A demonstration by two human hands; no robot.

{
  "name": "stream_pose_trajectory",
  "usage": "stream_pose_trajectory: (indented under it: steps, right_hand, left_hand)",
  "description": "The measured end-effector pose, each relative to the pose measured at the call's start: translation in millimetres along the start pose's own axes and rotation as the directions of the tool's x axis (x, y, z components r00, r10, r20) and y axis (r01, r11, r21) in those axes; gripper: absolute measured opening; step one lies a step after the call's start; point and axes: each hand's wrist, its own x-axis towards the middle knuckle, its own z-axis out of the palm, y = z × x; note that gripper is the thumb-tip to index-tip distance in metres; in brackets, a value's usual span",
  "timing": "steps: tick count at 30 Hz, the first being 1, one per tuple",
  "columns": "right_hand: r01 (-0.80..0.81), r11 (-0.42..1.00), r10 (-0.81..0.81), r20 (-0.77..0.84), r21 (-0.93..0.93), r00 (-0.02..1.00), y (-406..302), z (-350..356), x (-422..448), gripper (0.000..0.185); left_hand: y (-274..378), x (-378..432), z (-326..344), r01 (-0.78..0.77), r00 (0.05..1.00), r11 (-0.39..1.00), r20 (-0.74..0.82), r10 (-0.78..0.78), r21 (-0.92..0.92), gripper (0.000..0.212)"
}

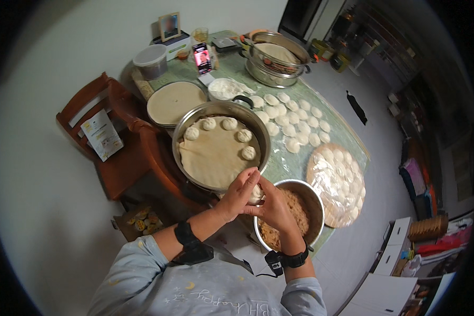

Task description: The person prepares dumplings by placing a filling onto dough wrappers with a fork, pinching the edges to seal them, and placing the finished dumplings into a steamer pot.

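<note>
My left hand (236, 196) and my right hand (275, 202) are cupped together around a filled dough bun (256, 194), with fingers partly covering it. They hold it between the near rim of a round metal steamer (267, 156) and a metal pot of minced filling (300, 205). The steamer is lined with a pale cloth (215, 162). Several pleated buns (244, 135) sit on this cloth in an arc along its far and right side. My right forearm passes over the pot and hides part of the filling.
Flattened dough pieces (293, 118) lie spread on the green table (284, 160). Plastic film covers more dough on a round board (320, 168). Behind the steamer stand a bowl of flour (223, 90), a lit phone (202, 59) and stacked steamer pots (276, 81). Wooden chairs (122, 173) flank the left side.
</note>
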Motion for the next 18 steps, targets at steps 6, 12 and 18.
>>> stream_pose_trajectory:
  steps: [6,12,18]
  right_hand:
    - [-0.336,0.865,0.257,0.246,0.372,0.934,32,40,70,0.052]
    - [-0.118,0.988,0.142,0.295,-0.097,0.945,38,95,151,0.048]
    - [0.072,0.957,0.034,0.356,-0.281,0.934,65,159,199,0.042]
  left_hand:
    - [42,22,-87,0.426,0.901,0.875,0.199,-0.386,-0.229,0.048]
    - [43,17,-211,0.122,0.992,0.989,0.008,-0.124,0.081,0.033]
    - [64,2,-283,0.155,0.947,0.984,-0.272,-0.174,-0.090,0.028]
